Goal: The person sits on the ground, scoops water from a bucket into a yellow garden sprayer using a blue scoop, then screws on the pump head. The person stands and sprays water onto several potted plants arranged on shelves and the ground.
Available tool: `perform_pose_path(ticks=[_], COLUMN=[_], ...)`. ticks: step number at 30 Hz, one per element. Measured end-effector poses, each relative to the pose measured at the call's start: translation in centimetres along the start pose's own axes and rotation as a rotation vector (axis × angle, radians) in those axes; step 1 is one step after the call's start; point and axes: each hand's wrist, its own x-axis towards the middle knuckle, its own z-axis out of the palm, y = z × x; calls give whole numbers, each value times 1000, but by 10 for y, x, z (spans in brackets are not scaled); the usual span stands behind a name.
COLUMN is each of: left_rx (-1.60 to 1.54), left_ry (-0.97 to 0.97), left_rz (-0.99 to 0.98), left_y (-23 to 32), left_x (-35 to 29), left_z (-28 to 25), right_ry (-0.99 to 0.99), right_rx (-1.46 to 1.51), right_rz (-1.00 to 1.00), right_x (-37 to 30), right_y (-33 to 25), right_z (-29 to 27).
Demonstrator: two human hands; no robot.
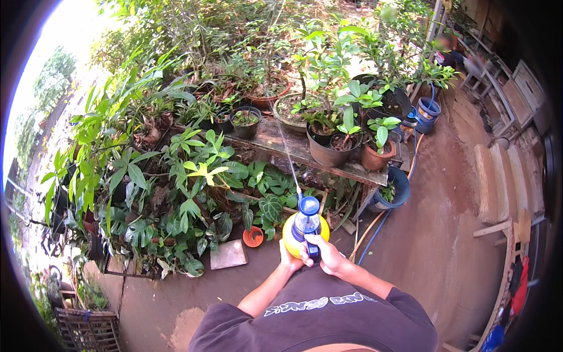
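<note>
Just past your dark T-shirt (pixel 328 317), your left hand (pixel 288 257) cups the yellow pump sprayer (pixel 288 234) and your right hand (pixel 329 258) clasps its blue handle (pixel 312 251), seemingly mid-spray toward the potted plants (pixel 245 121), so the next move likely calls for steady aim.

Mid-frame, I see a weathered wooden bench (pixel 267 139) bearing a small black pot (pixel 245 131) and, toward its right end, a terracotta pot (pixel 376 159); below, the brown floor (pixel 422 258) holds a square tile (pixel 229 255) and an orange pot (pixel 253 237).
</note>
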Motion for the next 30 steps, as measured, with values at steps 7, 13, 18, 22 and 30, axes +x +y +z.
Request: perform_pose_path(ticks=[7, 13, 18, 22, 30], left_rx=[181, -44, -87, -157, -55], left_ry=[347, -121, -150, -212, -168], left_rz=[11, -256, -271, -323, -344], left_y=[12, 13, -6, -26, -66], left_x=[-18, -31, -31, -34, -34], left_z=[19, -25, -31, -33, -50], right_ry=[220, 229, 203, 198, 219], right_rx=[93, 98, 96, 104, 75], right_rz=[-192, -210, -214, -224, -240], right_x=[-4, -20, -43, -63, -114], right_y=[32, 50, 57, 60, 64], right_z=[25, 30, 18, 9, -10])
